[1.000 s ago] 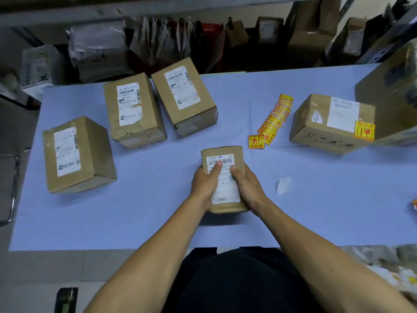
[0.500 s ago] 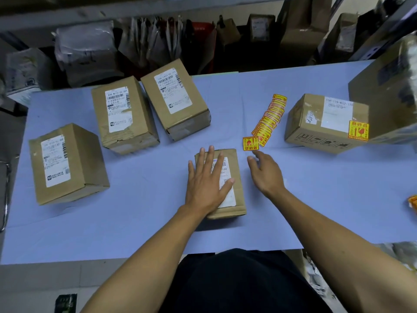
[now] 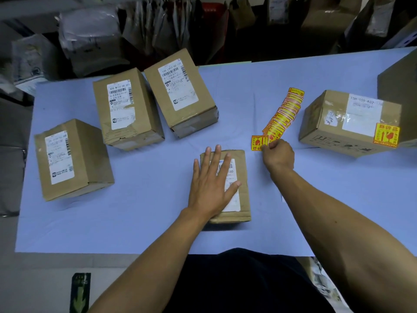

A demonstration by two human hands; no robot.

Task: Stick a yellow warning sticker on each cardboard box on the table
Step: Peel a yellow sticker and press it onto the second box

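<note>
A small cardboard box (image 3: 242, 177) with a white label lies near the table's front. My left hand (image 3: 212, 184) rests flat on it, fingers spread. My right hand (image 3: 278, 154) is to the box's right, fingertips pinching the edge of a single yellow warning sticker (image 3: 258, 142) that lies at the near end of a fanned row of yellow stickers (image 3: 286, 111). Three cardboard boxes (image 3: 72, 159) (image 3: 126, 109) (image 3: 182, 93) stand at the left. A box at the right (image 3: 347, 123) carries a yellow sticker (image 3: 386, 134).
The table has a light blue cover (image 3: 146, 199). A large cardboard box (image 3: 401, 86) stands at the far right edge. Behind the table are shelves with wrapped parcels (image 3: 90, 35) and bags. A small white scrap lies under my right forearm.
Both hands let go of the small box's sides; my left hand flattened on top of it. My right hand moved right and forward to the single yellow sticker and closed on its edge.
</note>
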